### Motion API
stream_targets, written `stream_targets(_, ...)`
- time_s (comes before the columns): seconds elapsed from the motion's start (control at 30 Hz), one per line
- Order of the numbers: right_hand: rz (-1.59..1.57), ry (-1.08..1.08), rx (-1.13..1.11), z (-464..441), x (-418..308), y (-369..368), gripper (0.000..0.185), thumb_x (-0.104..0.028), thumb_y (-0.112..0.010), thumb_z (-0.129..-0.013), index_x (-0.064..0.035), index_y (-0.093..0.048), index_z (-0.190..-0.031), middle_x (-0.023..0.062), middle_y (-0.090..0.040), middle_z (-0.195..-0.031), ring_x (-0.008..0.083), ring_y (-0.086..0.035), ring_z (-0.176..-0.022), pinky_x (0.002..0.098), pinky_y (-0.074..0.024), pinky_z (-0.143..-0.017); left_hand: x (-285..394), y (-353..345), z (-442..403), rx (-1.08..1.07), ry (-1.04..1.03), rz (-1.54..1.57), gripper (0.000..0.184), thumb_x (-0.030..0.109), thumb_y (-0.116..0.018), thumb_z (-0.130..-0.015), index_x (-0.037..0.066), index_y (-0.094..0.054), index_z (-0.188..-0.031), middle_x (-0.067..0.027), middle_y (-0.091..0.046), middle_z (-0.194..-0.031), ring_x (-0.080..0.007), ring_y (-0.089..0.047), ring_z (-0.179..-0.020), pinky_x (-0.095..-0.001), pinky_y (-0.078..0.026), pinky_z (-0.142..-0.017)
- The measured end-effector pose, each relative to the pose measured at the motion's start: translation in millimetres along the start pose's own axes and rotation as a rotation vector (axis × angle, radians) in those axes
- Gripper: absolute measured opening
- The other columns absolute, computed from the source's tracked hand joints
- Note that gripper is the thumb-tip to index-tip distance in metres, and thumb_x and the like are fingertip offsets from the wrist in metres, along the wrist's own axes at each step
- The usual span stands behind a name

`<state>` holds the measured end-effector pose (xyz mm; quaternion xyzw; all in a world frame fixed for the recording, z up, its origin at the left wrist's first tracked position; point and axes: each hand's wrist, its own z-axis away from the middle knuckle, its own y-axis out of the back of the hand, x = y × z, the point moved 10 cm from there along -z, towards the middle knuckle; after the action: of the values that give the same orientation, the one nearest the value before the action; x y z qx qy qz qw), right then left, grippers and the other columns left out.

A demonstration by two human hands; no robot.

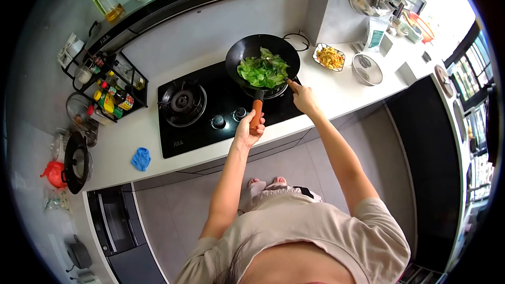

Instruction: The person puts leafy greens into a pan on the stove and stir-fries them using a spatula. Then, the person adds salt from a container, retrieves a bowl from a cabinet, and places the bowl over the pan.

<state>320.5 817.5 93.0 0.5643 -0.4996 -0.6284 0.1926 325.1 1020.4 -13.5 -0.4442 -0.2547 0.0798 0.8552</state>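
A black wok (239,52) stands on the right burner of the black glass hob, tilted a little. Chopped leafy greens (263,68) lie inside it. My left hand (249,130) is wrapped around the wok's wooden handle (257,109). At the wok's right front rim is my right hand (304,99), its fingers closed. What it grips there, perhaps a thin brown handle end, is too small to make out.
Right of the wok sit a dish of yellow cooked food (330,58) and a mesh strainer (367,69). The left burner (182,102) holds nothing. A blue cloth (141,159) lies near the counter's front edge, below a rack of sauce bottles (117,94). The range hood (189,13) hangs above.
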Motion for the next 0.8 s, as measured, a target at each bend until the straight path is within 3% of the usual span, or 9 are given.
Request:
stream_targets(0.13,-0.008,0.092,0.061,26.8,-21.9,55.8,0.038,-0.005,-0.055,-0.079,-0.0153,-0.061,-0.115,0.0212,-0.065,-0.082,0.0396,-0.063,-0.078,0.0452,-0.0504,-0.072,2.4,5.7,0.1,-0.005,0.006,0.004,0.035,0.034,-0.056,-0.093,0.002,-0.051,-0.105,-0.0052,-0.054,-0.077,-0.0107,-0.049,-0.056,-0.0187,-0.041,-0.046)
stream_targets(0.17,0.053,0.041,-0.047,34.1,-22.5,65.1,0.051,-0.006,-0.051,-0.080,-0.0232,-0.056,-0.127,0.0166,-0.067,-0.091,0.0360,-0.064,-0.084,0.0437,-0.0505,-0.076,3.3,8.7,-2.4,-0.017,0.003,0.001,0.035,0.034,-0.056,-0.093,0.002,-0.051,-0.105,-0.0052,-0.054,-0.077,-0.0105,-0.049,-0.057,-0.0184,-0.041,-0.046)
stream_targets(0.23,0.170,0.053,-0.104,45.3,-22.3,75.9,0.052,-0.005,-0.051,-0.079,-0.0244,-0.056,-0.127,0.0158,-0.068,-0.088,0.0344,-0.065,-0.081,0.0440,-0.0507,-0.072,4.2,7.1,-3.4,-0.028,-0.010,0.009,0.036,0.034,-0.057,-0.093,0.001,-0.051,-0.108,-0.0055,-0.054,-0.078,-0.0099,-0.049,-0.056,-0.0178,-0.041,-0.046)
stream_targets(0.37,0.309,0.014,-0.174,41.9,1.6,33.1,0.056,-0.002,-0.051,-0.077,-0.0260,-0.055,-0.127,0.0150,-0.068,-0.084,0.0350,-0.065,-0.078,0.0440,-0.0512,-0.068,2.8,9.0,0.5,0.016,-0.029,0.008,0.040,0.033,-0.058,-0.092,-0.001,-0.052,-0.111,-0.0072,-0.057,-0.083,-0.0084,-0.050,-0.057,-0.0170,-0.043,-0.047)
stream_targets(0.53,0.176,0.057,-0.047,43.9,-16.1,56.3,0.050,-0.007,-0.053,-0.080,-0.0226,-0.054,-0.127,0.0181,-0.067,-0.084,0.0362,-0.065,-0.078,0.0449,-0.0519,-0.069,4.1,18.6,3.4,0.080,-0.139,0.016,0.045,0.041,-0.051,-0.094,-0.002,-0.057,-0.106,-0.0161,-0.062,-0.094,-0.0167,-0.062,-0.067,-0.0220,-0.056,-0.060)
stream_targets(0.63,0.128,0.032,-0.013,23.6,-5.0,31.3,0.050,-0.009,-0.053,-0.081,-0.0218,-0.052,-0.130,0.0193,-0.067,-0.084,0.0366,-0.065,-0.079,0.0462,-0.0515,-0.071,-2.8,21.2,9.6,0.066,-0.173,0.084,0.054,0.048,-0.044,-0.095,-0.003,-0.057,-0.109,-0.0187,-0.062,-0.096,-0.0196,-0.065,-0.074,-0.0245,-0.059,-0.063)
stream_targets(0.7,0.125,0.035,-0.053,17.0,0.4,2.4,0.054,-0.007,-0.051,-0.081,-0.0237,-0.049,-0.133,0.0209,-0.066,-0.087,0.0374,-0.064,-0.083,0.0469,-0.0507,-0.075,-11.1,23.9,11.9,-0.058,-0.182,0.105,0.062,0.054,-0.040,-0.095,-0.004,-0.054,-0.115,-0.0189,-0.063,-0.098,-0.0235,-0.064,-0.085,-0.0287,-0.057,-0.072)
stream_targets(0.8,0.114,0.090,-0.130,19.5,11.7,-40.9,0.062,-0.005,-0.050,-0.081,-0.0266,-0.043,-0.138,0.0229,-0.064,-0.100,0.0370,-0.063,-0.092,0.0461,-0.0501,-0.078,-25.3,36.5,43.6,-0.034,-0.194,0.162,0.062,0.053,-0.040,-0.095,-0.003,-0.052,-0.117,-0.0183,-0.063,-0.100,-0.0257,-0.064,-0.088,-0.0325,-0.056,-0.077)
